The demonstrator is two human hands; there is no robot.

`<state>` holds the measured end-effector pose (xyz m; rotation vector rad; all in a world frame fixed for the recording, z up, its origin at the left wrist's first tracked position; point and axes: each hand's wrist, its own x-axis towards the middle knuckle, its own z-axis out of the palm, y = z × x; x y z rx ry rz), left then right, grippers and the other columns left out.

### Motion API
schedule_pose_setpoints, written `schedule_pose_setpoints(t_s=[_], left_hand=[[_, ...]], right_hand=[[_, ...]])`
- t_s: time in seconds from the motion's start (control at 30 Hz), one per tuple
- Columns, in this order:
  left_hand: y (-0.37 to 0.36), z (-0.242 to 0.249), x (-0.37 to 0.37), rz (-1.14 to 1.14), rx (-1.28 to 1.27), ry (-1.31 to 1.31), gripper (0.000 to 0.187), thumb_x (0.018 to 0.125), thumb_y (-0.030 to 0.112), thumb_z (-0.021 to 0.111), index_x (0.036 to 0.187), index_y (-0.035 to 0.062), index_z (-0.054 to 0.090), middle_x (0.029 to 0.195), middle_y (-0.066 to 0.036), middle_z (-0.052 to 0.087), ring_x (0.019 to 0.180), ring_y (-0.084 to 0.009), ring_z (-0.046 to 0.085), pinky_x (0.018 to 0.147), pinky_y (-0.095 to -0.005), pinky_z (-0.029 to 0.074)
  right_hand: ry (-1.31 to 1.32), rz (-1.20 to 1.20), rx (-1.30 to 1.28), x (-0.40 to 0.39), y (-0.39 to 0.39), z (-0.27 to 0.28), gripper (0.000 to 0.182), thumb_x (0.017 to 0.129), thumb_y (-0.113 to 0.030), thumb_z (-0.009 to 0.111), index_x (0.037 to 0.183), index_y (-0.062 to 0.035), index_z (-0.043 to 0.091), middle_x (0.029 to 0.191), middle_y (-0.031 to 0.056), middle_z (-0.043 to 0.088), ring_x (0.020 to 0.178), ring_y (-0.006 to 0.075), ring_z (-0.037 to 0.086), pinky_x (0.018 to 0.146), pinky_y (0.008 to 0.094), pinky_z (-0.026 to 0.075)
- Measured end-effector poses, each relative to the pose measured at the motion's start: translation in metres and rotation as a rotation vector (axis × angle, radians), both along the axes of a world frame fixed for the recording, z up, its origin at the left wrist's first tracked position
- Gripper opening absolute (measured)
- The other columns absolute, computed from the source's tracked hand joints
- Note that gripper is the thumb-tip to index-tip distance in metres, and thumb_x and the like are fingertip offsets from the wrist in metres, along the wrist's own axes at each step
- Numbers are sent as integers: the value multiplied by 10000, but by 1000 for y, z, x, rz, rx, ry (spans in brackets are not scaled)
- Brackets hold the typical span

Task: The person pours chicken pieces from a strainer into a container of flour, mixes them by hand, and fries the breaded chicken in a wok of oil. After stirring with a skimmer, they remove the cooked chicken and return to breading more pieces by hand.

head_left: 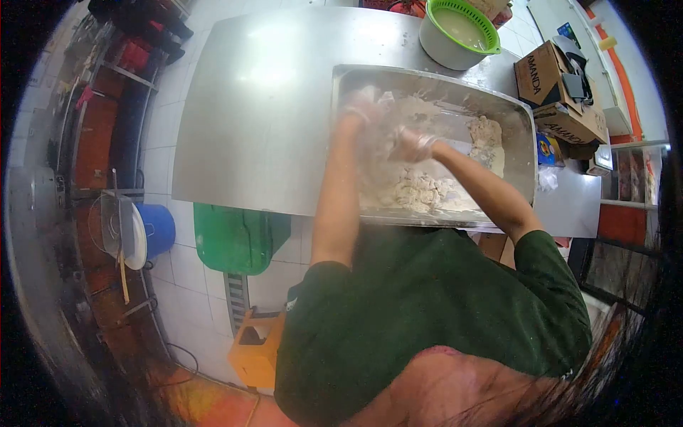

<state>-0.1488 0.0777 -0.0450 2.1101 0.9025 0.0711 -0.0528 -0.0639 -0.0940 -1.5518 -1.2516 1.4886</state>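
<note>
Nearest is the dark green shirt of the person, whose forearms reach over the near wall of a wide, rectangular metal tray on the brushed-steel surface. Just inside that wall lies a lumpy, pale, flour-coated mass. Beyond it, the right hand, in a thin clear glove, is bent inward, its fingers seemingly part-curled. The left hand, gloved alike, is a little farther off, near the tray's left end. Both are blurred by haze, so how open they are, and whether either has hold of anything, I cannot tell.

The step in hand looks like working the floury stuff by hand. The next move seems to call for loose fingers kept low within the walls, so less powder flies. A second pale clump lies towards the right end; past the far wall stands a white tub with a bright green slotted rim.
</note>
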Motion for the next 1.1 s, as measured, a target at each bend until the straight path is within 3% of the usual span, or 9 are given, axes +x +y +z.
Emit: schedule_pose_setpoints(t_s=[0.1, 0.33, 0.4, 0.5, 0.73, 0.87, 0.97, 1.03, 1.1], left_hand=[[0, 16, -1, -49, -27, 64, 482, 854, 425, 527, 1172, 62, 547, 1173, -197, 555, 1086, -325, 534, 909, -384, 426], [0, 5, -1, -44, 13, 36, 513, 848, 424, 528, 1204, 55, 525, 1194, -194, 545, 1107, -318, 522, 931, -370, 415], [0, 2, 1, -51, 50, 46, 534, 845, 433, 526, 1214, 46, 518, 1211, -195, 535, 1118, -319, 514, 931, -369, 411], [7, -6, 3, -70, -153, 51, 718, 821, 499, 546, 1332, 22, 384, 1321, -162, 457, 1211, -297, 442, 986, -336, 367], [7, -7, 3, -87, -113, 94, 714, 826, 513, 528, 1328, 24, 390, 1331, -158, 447, 1223, -292, 430, 1000, -337, 351], [5, -12, 4, -125, 28, 89, 712, 835, 555, 472, 1324, 42, 403, 1335, -159, 442, 1240, -311, 406, 1020, -365, 326], [6, -18, 7, -146, 21, 90, 718, 838, 571, 454, 1325, 46, 401, 1356, -157, 416, 1257, -315, 382, 1029, -369, 314], [8, -19, 6, -168, 31, 119, 724, 836, 576, 454, 1326, 45, 400, 1367, -156, 401, 1264, -315, 371, 1031, -368, 311], [8, -19, 5, -118, -19, 72, 729, 835, 588, 447, 1328, 52, 400, 1388, -151, 374, 1277, -316, 350, 1039, -368, 300]], right_hand=[[-735, 267, 83, 15, 3, 48, 361, 719, -160, 659, 1044, -14, 608, 787, 80, 625, 650, 171, 524, 558, 322, 467], [-405, 93, -164, 34, -5, 57, 363, 715, -235, 704, 988, -15, 611, 747, 95, 633, 664, 176, 576, 580, 318, 467], [-836, 84, -51, 50, -8, 30, 441, 697, -256, 726, 1042, -9, 606, 763, 90, 641, 665, 171, 600, 574, 326, 476], [-573, 42, -422, 39, -7, 76, 435, 691, -264, 728, 1017, 3, 619, 798, 112, 654, 664, 166, 606, 584, 330, 485], [-701, -6, -261, 45, -31, 99, 365, 702, -277, 716, 955, -23, 648, 862, 120, 666, 692, 144, 619, 579, 273, 514], [-187, -199, -160, 95, -71, 104, 327, 759, -263, 661, 1052, -121, 626, 815, 86, 641, 679, 149, 614, 543, 261, 523], [-482, -198, -246, 131, -103, 127, 476, 763, -358, 652, 1170, -131, 559, 894, 107, 627, 739, 193, 610, 637, 331, 533], [-1179, 180, -157, 147, -126, 105, 518, 793, -377, 640, 1197, -65, 556, 1251, 208, 505, 1135, 312, 503, 984, 411, 396], [-1079, 182, -313, 118, -127, 85, 585, 802, -452, 590, 1246, -80, 514, 1320, 211, 424, 1214, 330, 410, 1043, 416, 298]])
